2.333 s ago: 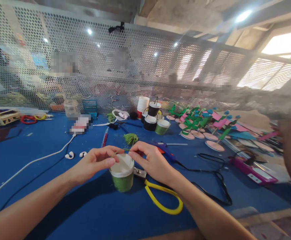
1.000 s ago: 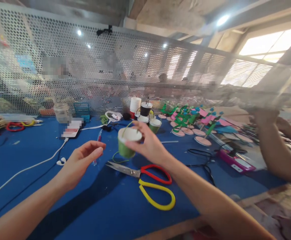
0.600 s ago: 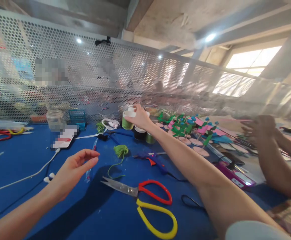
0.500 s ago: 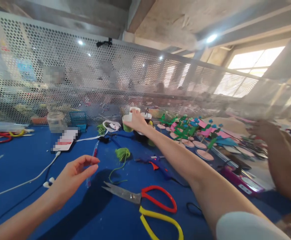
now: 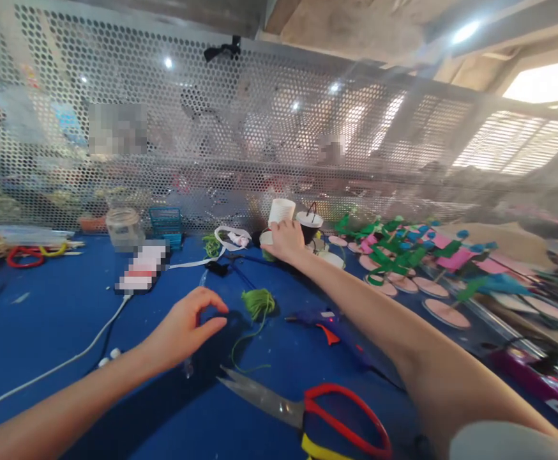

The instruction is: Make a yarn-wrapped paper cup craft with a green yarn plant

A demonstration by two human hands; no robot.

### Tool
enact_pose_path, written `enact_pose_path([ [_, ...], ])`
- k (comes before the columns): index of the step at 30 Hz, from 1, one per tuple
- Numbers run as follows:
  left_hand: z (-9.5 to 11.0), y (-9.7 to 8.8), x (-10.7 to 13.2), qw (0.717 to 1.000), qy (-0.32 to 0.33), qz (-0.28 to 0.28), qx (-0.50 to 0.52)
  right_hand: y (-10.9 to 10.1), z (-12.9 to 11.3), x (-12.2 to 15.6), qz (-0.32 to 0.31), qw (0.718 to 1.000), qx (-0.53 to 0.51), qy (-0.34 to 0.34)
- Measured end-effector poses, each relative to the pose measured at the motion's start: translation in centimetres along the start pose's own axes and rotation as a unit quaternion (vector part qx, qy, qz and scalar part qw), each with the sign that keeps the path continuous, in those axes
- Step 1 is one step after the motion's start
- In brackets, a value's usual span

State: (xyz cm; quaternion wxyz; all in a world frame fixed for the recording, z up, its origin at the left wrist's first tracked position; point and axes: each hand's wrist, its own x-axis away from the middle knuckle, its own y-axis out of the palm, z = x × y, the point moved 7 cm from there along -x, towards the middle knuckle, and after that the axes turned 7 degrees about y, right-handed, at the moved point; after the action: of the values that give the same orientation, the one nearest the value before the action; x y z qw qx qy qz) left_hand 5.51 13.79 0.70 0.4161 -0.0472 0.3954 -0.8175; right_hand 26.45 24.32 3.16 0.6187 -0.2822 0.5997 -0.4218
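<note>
My right hand (image 5: 285,241) reaches far across the blue table (image 5: 59,300), fingers wrapped round a green paper cup (image 5: 266,243) with a white rim, low among other cups (image 5: 308,225) by the mesh screen. My left hand (image 5: 183,329) hovers over the table with fingers loosely curled and apart, holding nothing. A bundle of green yarn (image 5: 258,301) lies just right of it, one strand trailing toward the scissors (image 5: 308,409) with red and yellow handles.
A blue glue gun (image 5: 324,319) lies right of the yarn. Green and pink paper flowers on round bases (image 5: 403,262) crowd the right side. A jar (image 5: 124,228), a small teal basket (image 5: 165,220), a phone (image 5: 141,271) on a white cable and a perforated screen (image 5: 212,147) are at the back.
My right hand carried the green cup from in front of me out to the cups at the back and lowered it. My left hand let go and dropped toward the table.
</note>
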Motion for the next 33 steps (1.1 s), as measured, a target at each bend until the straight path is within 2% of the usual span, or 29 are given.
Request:
enact_pose_path([
  [4, 0.5, 1.1, -1.6, 0.999, 0.029, -0.014, -0.011, -0.4, 0.3, 0.3, -0.001, 1.000, 0.009, -0.007],
  [8, 0.5, 1.6, -2.6, 0.999, 0.036, -0.021, -0.016, -0.2, 0.3, 0.3, -0.030, 0.999, 0.009, -0.025],
  [15, 0.0, 1.1, -3.0, 1.000, 0.025, -0.004, -0.010, 0.2, 0.8, -0.8, -0.060, 0.998, 0.013, 0.012],
  [19, -0.6, 0.6, -2.6, 1.000, 0.009, 0.011, 0.003, -1.0, 1.3, -2.7, -0.053, 0.998, -0.004, 0.021],
  [23, -0.8, 0.4, -2.4, 1.000, 0.000, 0.020, 0.012, -1.8, 2.6, -6.3, -0.056, 0.997, -0.005, 0.055],
  [27, -0.9, 0.4, -2.2, 1.000, -0.007, 0.019, 0.019, -0.5, 3.8, -8.8, -0.110, 0.988, 0.006, 0.105],
  [33, -1.0, 0.7, -2.0, 0.999, -0.005, 0.022, 0.039, 1.0, 4.6, -9.4, -0.163, 0.976, 0.014, 0.144],
])
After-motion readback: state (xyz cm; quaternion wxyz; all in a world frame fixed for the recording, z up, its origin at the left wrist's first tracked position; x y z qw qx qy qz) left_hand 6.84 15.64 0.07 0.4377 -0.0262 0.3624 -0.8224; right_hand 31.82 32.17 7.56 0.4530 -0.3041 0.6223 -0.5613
